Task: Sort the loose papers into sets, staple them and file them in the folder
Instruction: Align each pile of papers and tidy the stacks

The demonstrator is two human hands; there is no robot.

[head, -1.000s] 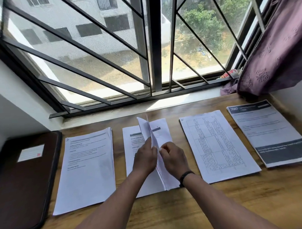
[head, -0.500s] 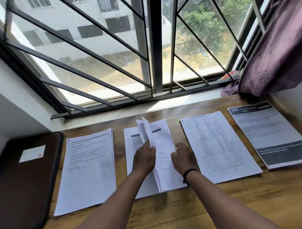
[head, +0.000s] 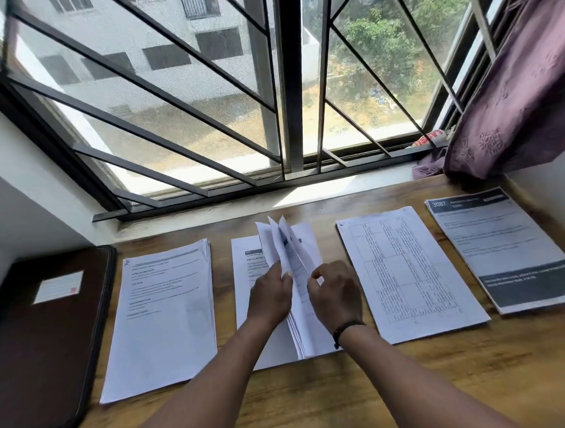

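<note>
Loose papers (head: 298, 290) stand fanned on their long edge in the middle of the counter (head: 441, 384), on top of a flat printed sheet (head: 245, 279). The left hand (head: 269, 299) pinches a few raised leaves near their upper part, while the right hand (head: 337, 296) curls its fingertips against the next pages, seemingly leafing through them. The sheets look thin, light and floppy, bowing where unsupported, so they are probably best gripped near one edge with the stack squared first; single leaves could slip or crease. Outward lie three other sets, flat and apart: a white pile (head: 163, 314) to the left, a gridded form (head: 408, 270) to the right, and a dark-banded sheet (head: 503, 247) beyond. The dark, matte, round-cornered folder (head: 45, 343) rests closed at far left on the wood-grain counter.
</note>
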